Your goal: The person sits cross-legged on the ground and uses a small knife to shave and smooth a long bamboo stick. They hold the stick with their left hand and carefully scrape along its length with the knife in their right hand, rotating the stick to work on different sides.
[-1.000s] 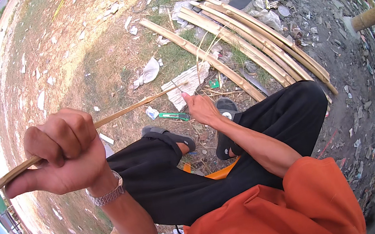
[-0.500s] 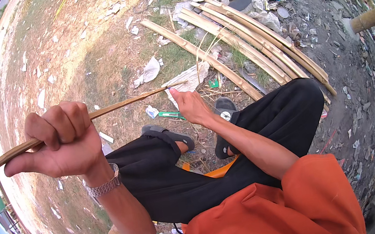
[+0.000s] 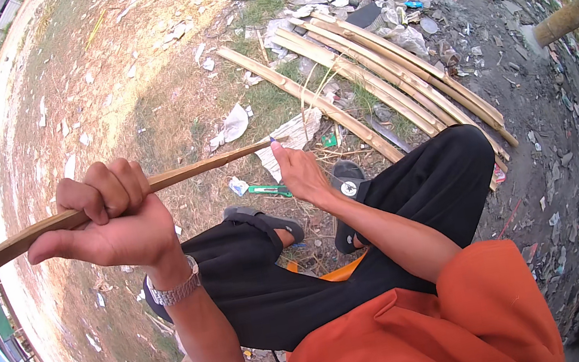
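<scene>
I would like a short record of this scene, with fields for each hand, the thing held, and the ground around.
left hand: left hand closed in a fist around the bamboo strip, wristwatch on the wrist
right hand: right hand at the far end of the strip, fingers touching its tip
strip: long, thin, running from lower left up to the right
ground: bundle of bamboo poles lying beyond the legs, paper scraps, green-handled tool near the sandal
</scene>
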Available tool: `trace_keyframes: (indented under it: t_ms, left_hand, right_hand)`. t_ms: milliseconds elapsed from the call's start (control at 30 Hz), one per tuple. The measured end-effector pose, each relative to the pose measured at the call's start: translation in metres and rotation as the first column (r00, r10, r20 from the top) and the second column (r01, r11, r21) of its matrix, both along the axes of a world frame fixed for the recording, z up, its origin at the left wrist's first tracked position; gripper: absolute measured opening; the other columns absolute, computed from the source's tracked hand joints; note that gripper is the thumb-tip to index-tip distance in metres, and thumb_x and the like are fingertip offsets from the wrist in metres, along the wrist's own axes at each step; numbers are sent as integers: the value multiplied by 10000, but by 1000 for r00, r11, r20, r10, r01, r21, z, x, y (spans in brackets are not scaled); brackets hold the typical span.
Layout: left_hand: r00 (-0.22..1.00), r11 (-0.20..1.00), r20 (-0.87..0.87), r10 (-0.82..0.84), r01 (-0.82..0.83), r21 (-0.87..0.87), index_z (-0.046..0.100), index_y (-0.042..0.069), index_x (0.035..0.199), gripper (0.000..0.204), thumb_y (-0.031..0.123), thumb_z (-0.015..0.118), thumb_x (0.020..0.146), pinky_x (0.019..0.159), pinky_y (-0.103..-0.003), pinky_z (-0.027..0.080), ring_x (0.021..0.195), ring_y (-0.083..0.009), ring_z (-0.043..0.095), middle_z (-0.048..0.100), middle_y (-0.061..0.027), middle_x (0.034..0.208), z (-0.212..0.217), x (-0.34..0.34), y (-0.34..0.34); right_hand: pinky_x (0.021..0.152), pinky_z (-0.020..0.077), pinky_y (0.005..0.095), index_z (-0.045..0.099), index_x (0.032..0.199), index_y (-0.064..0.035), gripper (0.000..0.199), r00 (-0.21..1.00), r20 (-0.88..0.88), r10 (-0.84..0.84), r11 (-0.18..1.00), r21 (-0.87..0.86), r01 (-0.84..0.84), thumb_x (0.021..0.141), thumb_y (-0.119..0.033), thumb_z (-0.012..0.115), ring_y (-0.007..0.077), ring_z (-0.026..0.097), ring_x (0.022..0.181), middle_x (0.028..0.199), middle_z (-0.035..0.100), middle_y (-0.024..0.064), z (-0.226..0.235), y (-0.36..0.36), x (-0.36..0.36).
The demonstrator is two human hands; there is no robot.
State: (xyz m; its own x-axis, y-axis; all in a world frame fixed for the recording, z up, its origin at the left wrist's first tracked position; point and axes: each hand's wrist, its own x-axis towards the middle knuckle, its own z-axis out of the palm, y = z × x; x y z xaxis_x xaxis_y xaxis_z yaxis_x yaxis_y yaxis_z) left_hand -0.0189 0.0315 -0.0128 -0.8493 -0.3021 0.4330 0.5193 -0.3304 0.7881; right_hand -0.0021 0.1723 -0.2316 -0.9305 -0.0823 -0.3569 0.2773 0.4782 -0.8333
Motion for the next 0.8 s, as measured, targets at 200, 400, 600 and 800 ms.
trace_keyframes:
  t_ms: [200,400,600,800]
  left_hand:
    - [993,993,12,118,-118,-14,203,152,563,619,735,285,756,399,-249,71,430,-71,81,127,47,464,1,4,5]
    - [1000,1000,1,13,-13,-11,206,156,570,622,740,339,738,401,-254,66,431,-69,80,128,47,473,1,3,7]
    - [993,994,36,110,-110,-17,213,153,575,623,735,374,727,401,-252,61,427,-69,80,139,44,471,2,4,16]
    - [1000,1000,14,23,-23,16,217,154,576,626,741,387,714,403,-252,58,431,-70,92,145,44,471,0,2,9]
  right_hand:
    - [662,355,496,511,661,81,646,1000,-20,7,996,-86,-9,900,-469,269,465,487,652,624,495,303,-10,-9,9]
    - [737,373,493,553,671,79,657,998,63,25,999,28,-27,909,-448,240,464,516,746,696,522,322,-45,0,6]
    - [718,368,491,528,645,79,680,986,163,46,999,15,-49,905,-471,225,468,497,715,662,509,317,-42,8,-3]
    - [658,353,475,488,634,81,664,998,60,-24,993,-115,31,902,-476,245,434,466,647,621,483,296,-33,-6,5]
